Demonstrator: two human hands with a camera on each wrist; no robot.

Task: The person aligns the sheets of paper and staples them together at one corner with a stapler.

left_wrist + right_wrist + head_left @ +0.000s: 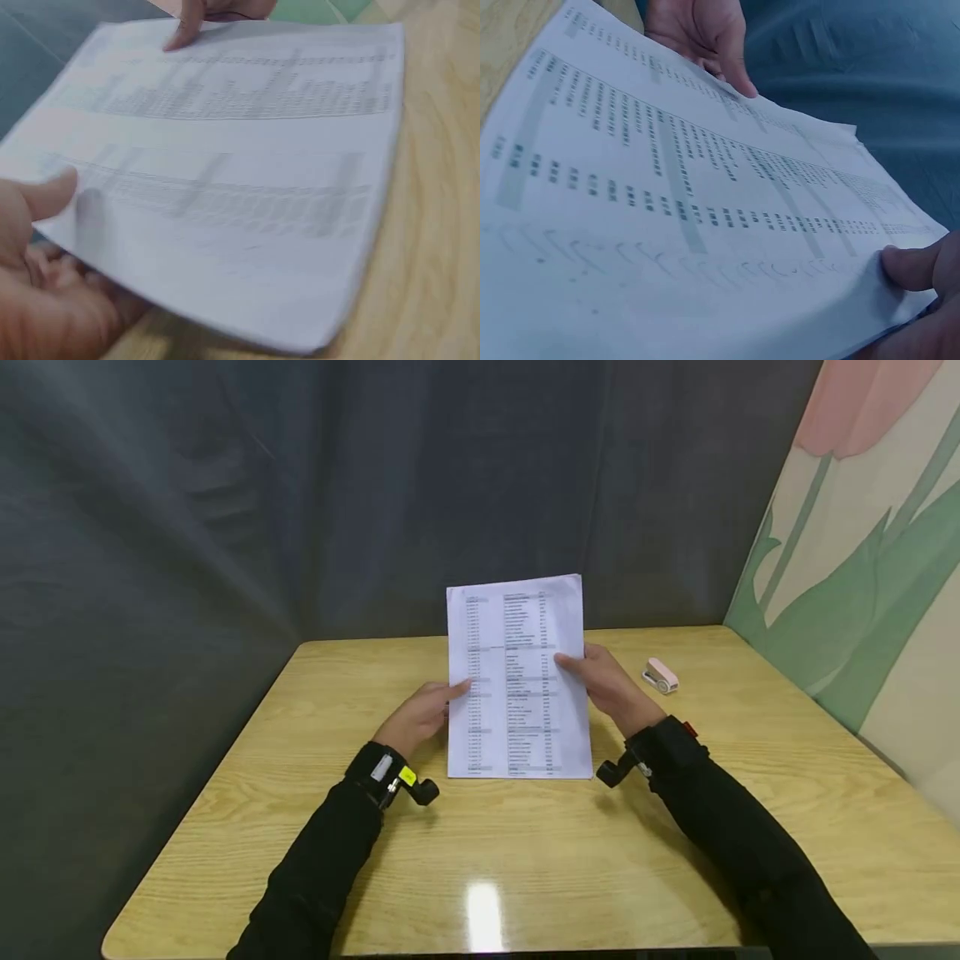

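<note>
Wooden worktop is carrying printed papers standing on their bottom edge mid-worktop, left hand and right hand pinching opposite side edges; stapler lying near the right edge.

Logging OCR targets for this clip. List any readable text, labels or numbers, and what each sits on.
Nothing can be quoted.
Printed sheets, held between left hand and right hand: columns of rows with grey bands, too small in the head view, blurred in both wrist views.
Yellow tag on left wrist camera: no legible marking.
Pink stapler on the table: no visible text.
</note>
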